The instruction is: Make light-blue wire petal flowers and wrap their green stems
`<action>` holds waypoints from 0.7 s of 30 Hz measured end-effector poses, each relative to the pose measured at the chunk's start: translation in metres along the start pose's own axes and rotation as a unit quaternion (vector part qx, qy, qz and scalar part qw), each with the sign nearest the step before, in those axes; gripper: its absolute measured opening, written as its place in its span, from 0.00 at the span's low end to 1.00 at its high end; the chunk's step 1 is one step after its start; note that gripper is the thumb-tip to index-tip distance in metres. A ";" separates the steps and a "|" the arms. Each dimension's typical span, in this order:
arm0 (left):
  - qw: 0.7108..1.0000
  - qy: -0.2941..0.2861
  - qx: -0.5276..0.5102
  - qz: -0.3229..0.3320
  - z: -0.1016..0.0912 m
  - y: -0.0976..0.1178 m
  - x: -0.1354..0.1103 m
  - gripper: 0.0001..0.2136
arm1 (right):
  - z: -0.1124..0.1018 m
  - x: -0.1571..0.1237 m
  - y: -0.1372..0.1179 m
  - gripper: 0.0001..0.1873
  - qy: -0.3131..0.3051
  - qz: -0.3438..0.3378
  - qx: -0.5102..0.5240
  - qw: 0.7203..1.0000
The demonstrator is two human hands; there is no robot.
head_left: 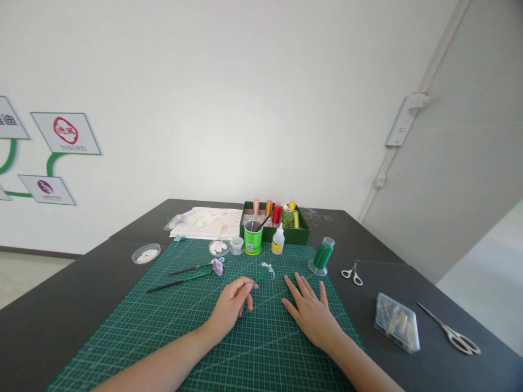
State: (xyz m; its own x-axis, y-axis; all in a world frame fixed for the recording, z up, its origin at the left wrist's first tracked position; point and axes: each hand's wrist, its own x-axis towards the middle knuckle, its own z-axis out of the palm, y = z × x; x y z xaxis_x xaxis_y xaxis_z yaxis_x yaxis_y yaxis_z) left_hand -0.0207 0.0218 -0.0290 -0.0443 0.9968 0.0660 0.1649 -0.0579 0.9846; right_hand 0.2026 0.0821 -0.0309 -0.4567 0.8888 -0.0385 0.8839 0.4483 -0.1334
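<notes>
Pinched between the thumb and fingers of my left hand [232, 305] is a thin green stem that carries a small pale blue flower [268, 268] at its far end. My right hand [312, 313] lies flat on the green cutting mat [196, 348], fingers spread, holding nothing. Left of my left hand, two dark sticks with green-wrapped ends lie on the mat, and a purple flower [218, 267] sits at their tips. A spool of green thread [323, 255] stands beyond my right hand.
Behind the hands stand a green can [253, 239], a glue bottle [278, 240] and a box of thread spools [300, 235]. Small scissors [353, 274], a clear plastic case [396, 322] and long scissors [453, 335] lie at right. A dish of white pieces [146, 254] is at left.
</notes>
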 end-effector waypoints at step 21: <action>1.000 -0.013 -0.021 0.012 0.011 -0.005 -0.003 0.23 | -0.002 -0.015 -0.039 0.29 -0.043 -0.099 0.607 0.787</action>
State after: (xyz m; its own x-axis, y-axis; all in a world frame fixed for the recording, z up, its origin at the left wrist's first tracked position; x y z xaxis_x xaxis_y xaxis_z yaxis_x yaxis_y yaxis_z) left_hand -0.0106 0.0200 -0.0363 -0.0144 0.9962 0.0863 0.1237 -0.0839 0.9888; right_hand 0.1746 0.0516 -0.0234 -0.6247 0.7797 0.0421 0.0694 0.1092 -0.9916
